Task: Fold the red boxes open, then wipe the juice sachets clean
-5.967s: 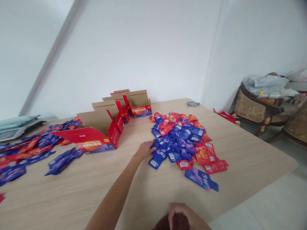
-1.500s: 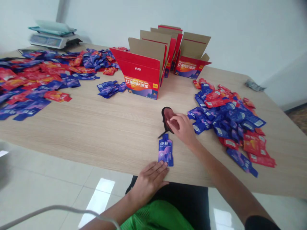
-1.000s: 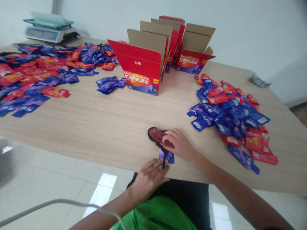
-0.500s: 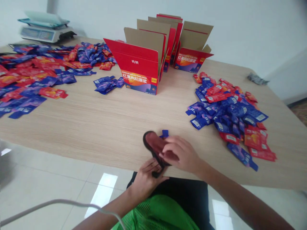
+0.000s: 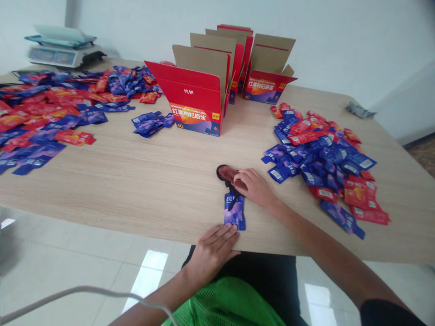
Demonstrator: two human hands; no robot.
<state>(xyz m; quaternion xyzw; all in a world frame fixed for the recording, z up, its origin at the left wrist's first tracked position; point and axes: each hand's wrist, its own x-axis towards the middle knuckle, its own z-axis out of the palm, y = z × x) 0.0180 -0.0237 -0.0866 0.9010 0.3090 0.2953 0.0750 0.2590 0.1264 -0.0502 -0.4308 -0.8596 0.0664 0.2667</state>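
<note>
A: State of the left hand?
B: Fingers extended, unclenched, touching the near end of the blue pouch.
A: The right hand?
B: Fingers grasp the black-rimmed red pad, at the blue pouch's far end.
A: Boxes?
B: Open boxes stand beyond the blue pouch.

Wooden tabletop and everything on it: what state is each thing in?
Red-and-blue cardboard boxes: upright, flaps open.
Flat blue pouch: lying flat, partly covered.
Maroon pad with black rim: held over the pouch's top.
Left hand: flat, fingertips at the pouch's lower edge.
Right hand: grip closed on the pad.
Red and blue pouches at right: loosely heaped.
</note>
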